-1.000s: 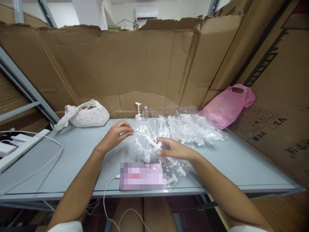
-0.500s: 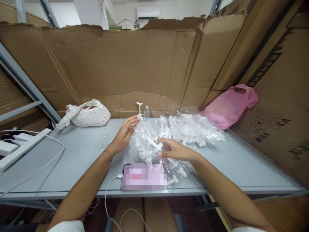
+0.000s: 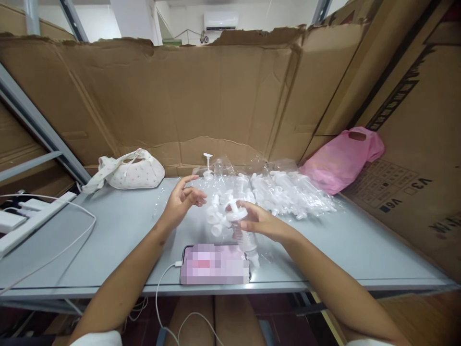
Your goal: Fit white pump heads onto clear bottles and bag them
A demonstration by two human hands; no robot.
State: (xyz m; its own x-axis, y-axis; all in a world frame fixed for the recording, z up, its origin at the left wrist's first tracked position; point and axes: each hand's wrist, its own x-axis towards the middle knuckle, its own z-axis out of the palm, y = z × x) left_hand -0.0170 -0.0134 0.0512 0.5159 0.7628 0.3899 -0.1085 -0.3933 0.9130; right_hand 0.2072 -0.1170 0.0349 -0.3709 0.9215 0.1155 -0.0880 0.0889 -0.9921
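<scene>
My right hand (image 3: 261,222) is closed, thumb and fingers around a white pump head (image 3: 236,214) with a round collar. Clear film surrounds it, and I cannot tell whether the film lies between hand and pump. More white pump parts (image 3: 216,218) in a clear plastic bag (image 3: 223,168) are bunched just left of it, some hanging below the hand. My left hand (image 3: 183,198) is open beside the bag, fingers apart and slightly curled. Behind the bag stands an upright white pump (image 3: 208,166). The clear bottle next to it is now obscured by film.
Several bags of white pumps (image 3: 288,192) lie right of centre, before a pink plastic bag (image 3: 342,161). A phone (image 3: 230,264) with a cable lies at the front edge. A patterned pouch (image 3: 137,170) and power strip (image 3: 39,221) are left. Cardboard (image 3: 180,96) walls the back.
My left hand has drawn back toward me and slightly left, its fingers parting. The bag's film has risen in front of the clear bottle. The pump in my right hand has turned collar down.
</scene>
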